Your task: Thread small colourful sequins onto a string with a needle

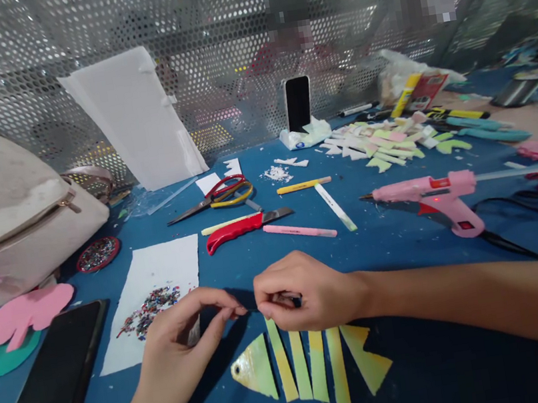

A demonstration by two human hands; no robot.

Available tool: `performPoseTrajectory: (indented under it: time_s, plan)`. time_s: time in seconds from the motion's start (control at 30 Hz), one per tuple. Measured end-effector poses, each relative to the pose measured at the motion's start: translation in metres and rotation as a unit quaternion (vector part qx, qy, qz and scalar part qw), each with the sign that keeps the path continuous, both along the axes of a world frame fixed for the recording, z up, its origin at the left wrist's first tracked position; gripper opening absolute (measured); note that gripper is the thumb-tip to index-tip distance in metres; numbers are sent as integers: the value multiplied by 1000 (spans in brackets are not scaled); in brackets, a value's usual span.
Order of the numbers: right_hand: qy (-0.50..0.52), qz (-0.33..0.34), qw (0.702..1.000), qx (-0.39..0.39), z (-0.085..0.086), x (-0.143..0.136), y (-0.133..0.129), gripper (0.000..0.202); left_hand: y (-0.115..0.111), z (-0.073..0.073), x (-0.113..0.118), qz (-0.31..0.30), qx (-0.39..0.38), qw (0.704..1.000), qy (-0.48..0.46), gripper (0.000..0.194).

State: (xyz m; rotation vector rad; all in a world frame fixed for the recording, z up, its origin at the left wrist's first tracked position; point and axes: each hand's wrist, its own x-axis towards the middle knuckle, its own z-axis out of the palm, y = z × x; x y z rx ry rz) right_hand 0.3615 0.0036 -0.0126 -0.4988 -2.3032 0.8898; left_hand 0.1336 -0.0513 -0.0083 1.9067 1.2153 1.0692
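Observation:
My left hand [194,330] pinches one end of a thin dark strand [251,310], and my right hand [307,290] is closed around the other side of it. Too little of the strand shows to tell whether it is wire or thread. Below the hands lies a fish cut into pieces: a yellow-green head [256,370] with a dark eye, several upright strips [319,369] and a notched tail [368,358]. My right hand covers the tops of some strips. Beside my left hand, a white paper [169,260] bears a heap of small colourful beads [156,309].
Ahead lie a red-handled knife [236,232], scissors [227,193] and several markers [304,185]. To the right stands a pink glue gun [430,194] with its cord, before a pile of foam scraps [386,140]. A phone [50,396] and a bag [10,199] occupy the left.

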Motion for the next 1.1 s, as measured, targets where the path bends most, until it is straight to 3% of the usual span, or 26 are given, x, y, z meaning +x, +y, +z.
performPoseTrajectory:
  time_s: [0.67,1.1]
  plan:
    - [19,-49,998,20,-2,-1,2,16,-1,1,1,-21,49,997,51,19]
    - [-20,-41,998,43,-1,-1,0,17,-2,7,4,-32,66,996,52,19]
